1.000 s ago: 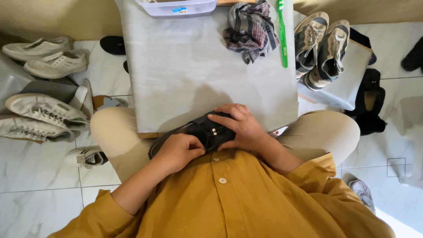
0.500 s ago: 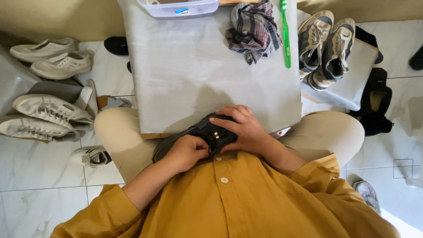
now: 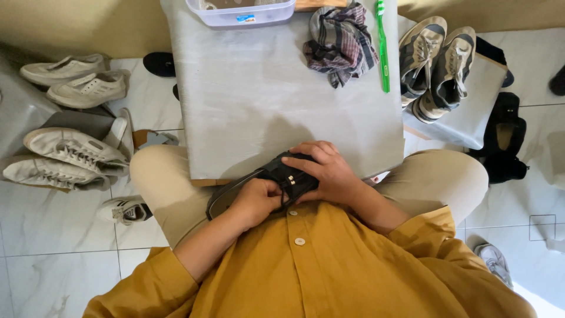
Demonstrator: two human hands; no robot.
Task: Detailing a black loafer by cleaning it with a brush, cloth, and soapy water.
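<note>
Since earlier, we shifted black leather shoe (image 3: 259, 182) slightly along near edge of grey desk (image 3: 282, 100); left hand (image 3: 254, 202) and right hand (image 3: 327, 172) fingers pressed around shoe.

Soft, even daylight fills the scene, brightest on the floor tiles (image 3: 547, 282) at the lower right corner. A faint shadow falls across the near edge of the grey table (image 3: 253, 118). Focus is sharp throughout, with slight wide-angle bending at the edges.

A small rectangular label (image 3: 245, 19), blue with a red part, sits on the front wall of the clear plastic tub (image 3: 206, 15) at the tabletop's far edge.
</note>
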